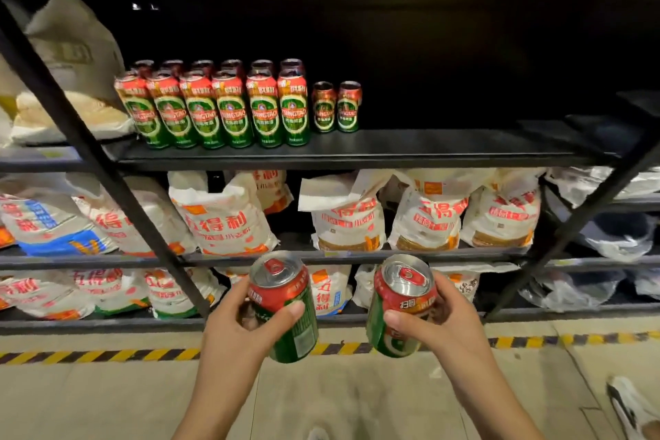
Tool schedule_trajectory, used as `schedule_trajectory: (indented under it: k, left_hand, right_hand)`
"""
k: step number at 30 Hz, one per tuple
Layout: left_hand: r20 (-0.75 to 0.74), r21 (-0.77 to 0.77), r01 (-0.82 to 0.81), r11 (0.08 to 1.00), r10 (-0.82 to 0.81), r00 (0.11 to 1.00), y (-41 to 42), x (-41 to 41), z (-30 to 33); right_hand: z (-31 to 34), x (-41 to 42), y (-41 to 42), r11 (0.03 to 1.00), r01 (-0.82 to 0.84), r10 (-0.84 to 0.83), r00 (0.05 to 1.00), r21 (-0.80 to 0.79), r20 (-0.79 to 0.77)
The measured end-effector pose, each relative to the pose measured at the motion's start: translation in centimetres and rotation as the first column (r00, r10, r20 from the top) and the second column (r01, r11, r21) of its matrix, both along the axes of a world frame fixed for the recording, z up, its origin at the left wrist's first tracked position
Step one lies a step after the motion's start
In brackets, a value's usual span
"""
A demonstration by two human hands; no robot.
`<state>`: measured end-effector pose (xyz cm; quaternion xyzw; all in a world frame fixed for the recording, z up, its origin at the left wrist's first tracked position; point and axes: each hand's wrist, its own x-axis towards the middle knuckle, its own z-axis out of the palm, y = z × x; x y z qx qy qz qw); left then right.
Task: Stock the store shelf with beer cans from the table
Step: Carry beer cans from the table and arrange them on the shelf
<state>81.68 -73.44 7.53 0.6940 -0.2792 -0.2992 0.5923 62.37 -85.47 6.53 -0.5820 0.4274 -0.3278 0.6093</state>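
Head view, facing the rack from the aisle; the desk is out of frame.

Far left, upper level: pale sacks [68, 57] slumped behind the slanted black brace [89, 150].

Upper shelf [410, 148]: tall cans [210, 107] stand upright in two ranks, front rank of six packed side by side. Just right of them, set back from the edge, two short cans [335, 106] stand upright and close together. From there rightward the board is bare.

Lower levels: printed flour bags [221, 218] fill the shelves.

Left hand [235, 325] is clamped on a short can [284, 304], thumb across the front, fingers wrapped behind; the can leans with its top tipped away from the camera, pull tab visible. Right hand [450, 318] grips a second short can [401, 304] the same way, also tilted. Both cans are held low, in front of the bottom shelves and well below the target board, apart from each other.

Judged step: lift and place. Suggested method:
- Bring each can upright before it crosses the shelf edge.
- Aim for the bare board right of the short pair, continuing that row.
- Set the base flat, label outward, then release.
- Keep the left wrist clear of the tall front rank; a knock there could topple several.
- Placing one can at a time looks safer.
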Motion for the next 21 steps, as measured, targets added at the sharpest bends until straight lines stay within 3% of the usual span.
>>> schedule_trajectory:
  k: [8, 21]
  left_hand:
    - [0.026, 0.025, 0.032, 0.999, -0.033, 0.999, -11.5, 5.5, 0.7]
    - [0.044, -0.014, -0.021, 1.000, 0.022, 0.999, -28.2, 10.8, -0.4]
  right_hand:
    - [0.2, 6.1, -9.5, 0.998, 0.058, -0.058, 0.998, 0.038, -0.003]
    - [0.4, 13.4, -26.0, 0.998, -0.033, 0.035, 0.999, -0.054, 0.030]
